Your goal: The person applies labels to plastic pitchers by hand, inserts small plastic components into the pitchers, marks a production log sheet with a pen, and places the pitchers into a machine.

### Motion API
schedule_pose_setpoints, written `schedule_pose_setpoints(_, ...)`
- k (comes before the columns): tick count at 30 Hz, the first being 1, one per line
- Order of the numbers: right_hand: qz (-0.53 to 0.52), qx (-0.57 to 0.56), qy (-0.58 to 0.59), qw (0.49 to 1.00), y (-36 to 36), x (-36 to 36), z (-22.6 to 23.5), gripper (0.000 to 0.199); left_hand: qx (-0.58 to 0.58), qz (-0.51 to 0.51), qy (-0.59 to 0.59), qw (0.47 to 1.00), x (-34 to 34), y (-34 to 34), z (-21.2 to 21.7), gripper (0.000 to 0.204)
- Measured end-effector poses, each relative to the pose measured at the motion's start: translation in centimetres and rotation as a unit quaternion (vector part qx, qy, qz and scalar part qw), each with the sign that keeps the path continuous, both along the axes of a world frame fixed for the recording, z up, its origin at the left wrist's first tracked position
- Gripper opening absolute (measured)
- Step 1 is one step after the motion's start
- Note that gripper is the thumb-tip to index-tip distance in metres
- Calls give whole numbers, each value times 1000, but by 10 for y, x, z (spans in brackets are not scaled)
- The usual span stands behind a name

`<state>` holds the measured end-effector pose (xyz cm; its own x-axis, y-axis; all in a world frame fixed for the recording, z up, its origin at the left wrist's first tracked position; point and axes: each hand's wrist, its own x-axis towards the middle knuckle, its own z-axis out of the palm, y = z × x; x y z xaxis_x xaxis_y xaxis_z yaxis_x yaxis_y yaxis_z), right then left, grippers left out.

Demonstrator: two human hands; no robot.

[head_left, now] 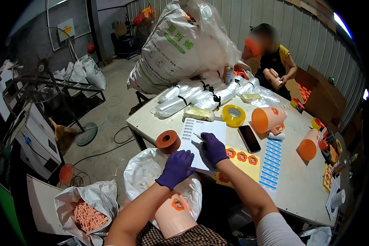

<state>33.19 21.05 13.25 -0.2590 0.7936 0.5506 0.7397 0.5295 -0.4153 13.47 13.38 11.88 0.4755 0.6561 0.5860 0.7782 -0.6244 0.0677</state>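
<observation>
Purple gloves cover both hands. My right hand is closed round a slim pen, its tip over a white printed sheet. My left hand lies flat at the sheet's lower left corner, fingers stretched out, holding nothing. Just beyond it stands a reddish-brown tape roll. A peach plastic jug with a flower sticker rests on my lap under my left forearm. Right of my right hand are a yellow sheet of flower stickers, a black phone and a blue-and-white label strip.
Clear plastic bundles, yellow tape and another jug occupy the table's far side. A tall white sack stands behind. Across the table a person holds a jug. A white bag hangs open below my left hand.
</observation>
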Motion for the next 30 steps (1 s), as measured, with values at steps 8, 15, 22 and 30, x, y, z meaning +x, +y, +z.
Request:
schedule_pose_setpoints(8,72,-100,-99,987,-12,4,27,32,-87,-7,-27,996,6,1,7,41)
schedule_pose_setpoints(15,-18,-108,-152,982,-13,-23,19,29,-76,-2,-29,997,9,4,4,39)
schedule_pose_setpoints(22,5,-200,-161,966,-10,-32,25,27,-122,10,-8,992,10,0,9,38)
schedule_pose_setpoints(30,-46,-190,-210,958,-7,-41,28,29,-99,30,6,995,11,-3,12,39)
